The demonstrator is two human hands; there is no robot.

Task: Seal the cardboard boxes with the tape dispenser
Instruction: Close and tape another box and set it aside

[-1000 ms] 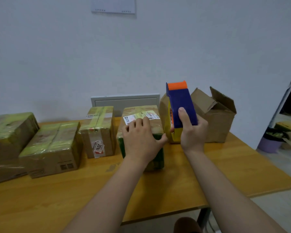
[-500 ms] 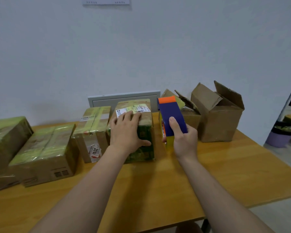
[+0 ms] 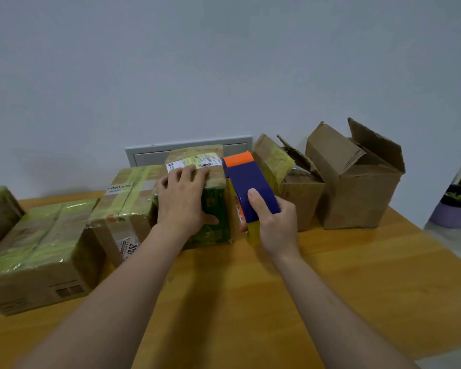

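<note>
Lowering tape dispenser (image 3: 246, 182) beside box (image 3: 213, 209).

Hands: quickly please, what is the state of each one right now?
Left hand: open, pressed flat on the green box, holding nothing.
Right hand: closed around the tape dispenser.

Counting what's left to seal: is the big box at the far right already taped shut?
No, the far-right cardboard box stands with its top flaps up and open, no tape across them.
</note>
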